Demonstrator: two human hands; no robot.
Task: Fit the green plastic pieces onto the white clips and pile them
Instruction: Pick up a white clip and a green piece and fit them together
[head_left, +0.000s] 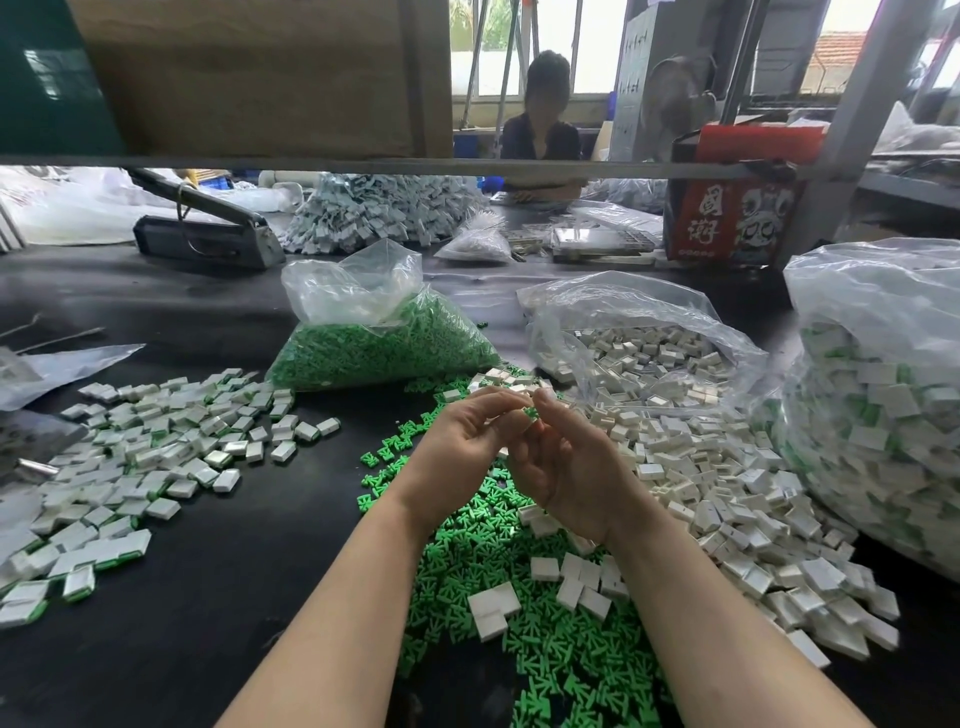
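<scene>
Head view — fingers pinching green piece

Green pieces – matt plastic; white clips – smooth plastic; table – matt black.

We see a black worktable filling the lower frame. A grey metal shelf rail crosses the upper part, with a cardboard box at upper left. Bright windows sit top centre behind a seated person. A grey post rises at upper right.
</scene>
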